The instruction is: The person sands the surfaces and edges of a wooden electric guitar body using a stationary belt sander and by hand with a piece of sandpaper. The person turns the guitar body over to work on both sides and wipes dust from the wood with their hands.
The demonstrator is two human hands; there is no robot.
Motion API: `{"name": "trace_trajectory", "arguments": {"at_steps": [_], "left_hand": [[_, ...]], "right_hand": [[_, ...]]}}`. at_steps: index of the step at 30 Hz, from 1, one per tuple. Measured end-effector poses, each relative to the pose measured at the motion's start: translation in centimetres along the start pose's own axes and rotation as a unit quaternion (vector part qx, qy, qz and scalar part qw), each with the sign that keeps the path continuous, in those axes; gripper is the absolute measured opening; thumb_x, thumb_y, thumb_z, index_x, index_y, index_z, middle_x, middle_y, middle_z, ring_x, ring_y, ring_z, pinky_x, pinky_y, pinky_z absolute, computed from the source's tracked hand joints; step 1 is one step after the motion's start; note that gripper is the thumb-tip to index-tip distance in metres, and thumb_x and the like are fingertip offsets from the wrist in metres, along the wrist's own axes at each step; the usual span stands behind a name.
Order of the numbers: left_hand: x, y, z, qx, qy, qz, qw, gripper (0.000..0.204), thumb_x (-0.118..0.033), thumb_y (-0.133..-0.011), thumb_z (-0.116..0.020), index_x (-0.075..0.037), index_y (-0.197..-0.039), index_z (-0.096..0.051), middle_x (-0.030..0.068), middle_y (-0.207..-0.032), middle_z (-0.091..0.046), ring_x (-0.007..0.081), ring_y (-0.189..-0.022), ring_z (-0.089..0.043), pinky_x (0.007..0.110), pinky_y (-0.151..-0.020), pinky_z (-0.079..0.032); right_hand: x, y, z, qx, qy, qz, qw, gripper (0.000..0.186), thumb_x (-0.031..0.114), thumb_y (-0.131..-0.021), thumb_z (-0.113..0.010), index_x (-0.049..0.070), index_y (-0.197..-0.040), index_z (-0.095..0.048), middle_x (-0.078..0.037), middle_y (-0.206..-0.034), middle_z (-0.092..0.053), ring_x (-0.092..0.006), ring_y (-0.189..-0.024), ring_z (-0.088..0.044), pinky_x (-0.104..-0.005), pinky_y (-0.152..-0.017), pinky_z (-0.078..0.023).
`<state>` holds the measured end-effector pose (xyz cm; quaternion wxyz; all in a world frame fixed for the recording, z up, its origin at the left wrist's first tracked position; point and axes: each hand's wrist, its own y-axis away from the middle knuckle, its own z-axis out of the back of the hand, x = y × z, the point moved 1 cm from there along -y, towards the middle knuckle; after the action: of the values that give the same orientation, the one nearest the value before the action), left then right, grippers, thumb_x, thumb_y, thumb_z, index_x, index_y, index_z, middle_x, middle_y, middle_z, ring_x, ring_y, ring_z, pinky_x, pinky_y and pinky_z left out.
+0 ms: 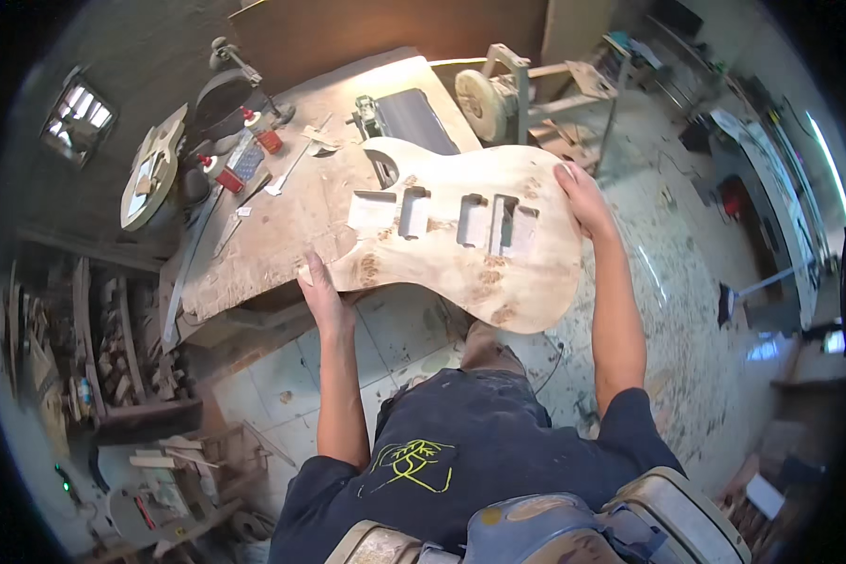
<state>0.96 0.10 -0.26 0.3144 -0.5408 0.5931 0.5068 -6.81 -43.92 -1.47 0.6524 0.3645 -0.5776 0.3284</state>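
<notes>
Guitar body [437, 265], one, pale bare wood with brown burl flecks, cut through with several rectangular openings; located between both hands, face up in front of the wearer, its left end overlapping the view of the worktop [315, 211]; contact with it cannot be told. Left hand [326, 299]: closed around the edge of the lower-left horn, thumb on the upper face, fingers mostly hidden below. Right hand [587, 202]: closed around the rounded right end, thumb on top, remaining fingers largely out of sight beneath. Containers: two red bottles with pale labels, a nearer one [224, 176] and a farther one [266, 137], upright on the worktop, contents not visible; one wooden rack [148, 414], left, divided by uprights and filled with wood offcuts [122, 371]. Further stock: second guitar body [157, 164], at the worktop's left side, small pieces on its face; wooden wheel [482, 105] on a frame, beyond. Condition of view: blue-grey item [526, 526] at the lower edge, cut off; items in the lower-left corner dim and hard to separate.
</notes>
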Motion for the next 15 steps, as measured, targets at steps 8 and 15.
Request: {"name": "trace_trajectory", "arguments": {"at_steps": [8,15], "left_hand": [[1.1,-1.5,-2.2,-0.008,0.014,-0.013,1.0,0.057,-0.049,-0.098,-0.059,-0.005,-0.126,-0.039,0.0161,-0.124,-0.053,0.0291,-0.108,-0.064,0.051,-0.072,-0.063],[0.7,-0.2,-1.7,-0.046,0.014,-0.006,0.999,0.045,-0.05,-0.098,-0.058,-0.01,-0.116,-0.045,0.0128,-0.108,-0.066,0.0253,-0.087,-0.072,0.04,-0.058,-0.063]], "right_hand": [[0.6,-10.6,-1.4,0.022,0.194,0.027,0.98,0.051,0.04,-0.097,-0.058,-0.004,-0.122,-0.063,-0.02,-0.116,-0.069,-0.0298,-0.107,-0.065,-0.037,-0.094,-0.047],[4.3,-12.7,-4.2,-0.014,0.424,0.107,0.899,0.053,0.047,-0.095,-0.054,0.005,-0.126,-0.066,-0.018,-0.128,-0.061,-0.0352,-0.114,-0.058,-0.0434,-0.099,-0.042]]}}
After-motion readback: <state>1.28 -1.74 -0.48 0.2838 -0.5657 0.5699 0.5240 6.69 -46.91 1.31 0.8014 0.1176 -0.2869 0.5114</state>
